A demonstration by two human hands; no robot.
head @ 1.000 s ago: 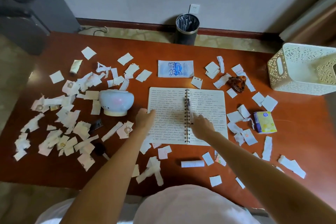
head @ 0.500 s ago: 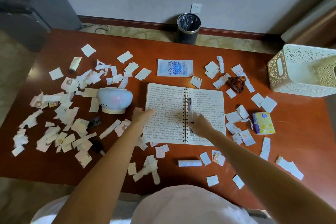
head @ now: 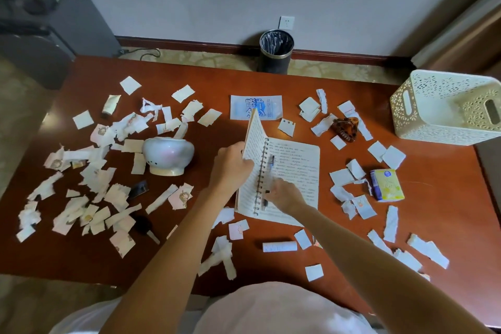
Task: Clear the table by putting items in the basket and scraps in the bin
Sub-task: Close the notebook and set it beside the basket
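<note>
A spiral notebook lies mid-table, its left half raised almost upright. My left hand grips that raised left half. My right hand rests on the right page near the spiral, its fingers touching a pen that lies along the binding. Torn paper scraps cover the table, thickest at the left. A cream perforated basket stands at the table's far right. A black bin sits on the floor beyond the far edge.
A pale ceramic pot, a blue-and-white packet, a brown hair claw, a yellow tissue pack, a white tube, a small dark card and a black key lie among the scraps. Dark cabinet at far left.
My left hand has lifted the notebook's left half from flat to nearly upright, folding it toward the right page. My right hand has stayed by the pen at the spiral.
</note>
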